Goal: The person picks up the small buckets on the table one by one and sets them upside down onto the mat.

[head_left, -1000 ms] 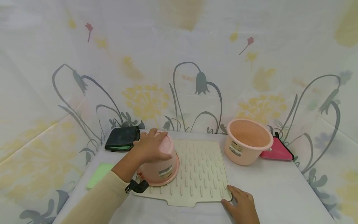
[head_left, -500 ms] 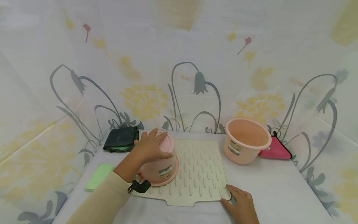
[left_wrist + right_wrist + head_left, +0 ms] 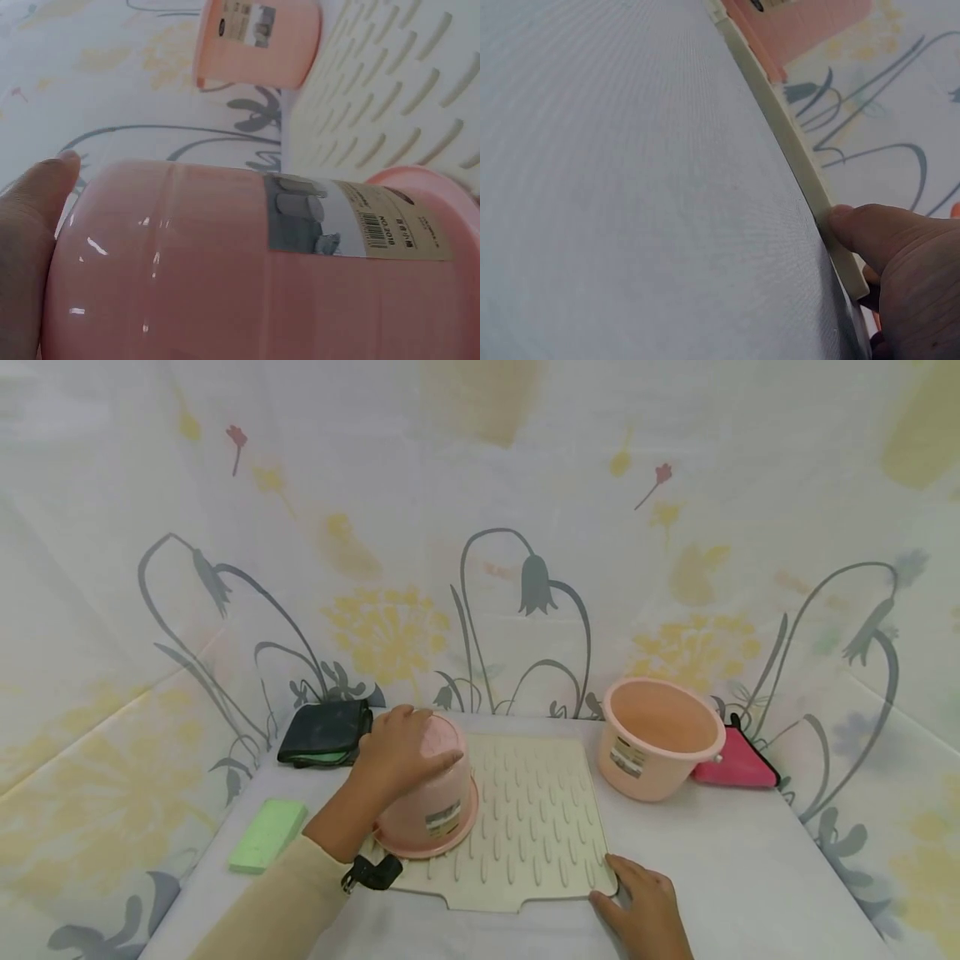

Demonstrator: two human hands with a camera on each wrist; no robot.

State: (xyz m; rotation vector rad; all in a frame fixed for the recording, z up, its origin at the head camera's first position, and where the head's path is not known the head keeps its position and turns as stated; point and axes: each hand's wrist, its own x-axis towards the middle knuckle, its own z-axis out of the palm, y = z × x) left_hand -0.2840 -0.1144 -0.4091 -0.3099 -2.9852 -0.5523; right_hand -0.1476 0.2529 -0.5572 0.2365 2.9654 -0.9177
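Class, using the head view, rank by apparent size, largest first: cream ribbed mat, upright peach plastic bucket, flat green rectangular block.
Cream ribbed mat, partly covered
Upright peach plastic bucket
Flat green rectangular block

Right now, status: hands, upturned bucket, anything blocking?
Left hand grips upturned pink plastic bucket on cream ridged mat. Right hand holds mat's near right corner. Upright peach plastic bucket right of mat; no visible obstruction.

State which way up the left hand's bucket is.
Upside down: the bucket has its base up under the left hand, wide rim down on the mat.
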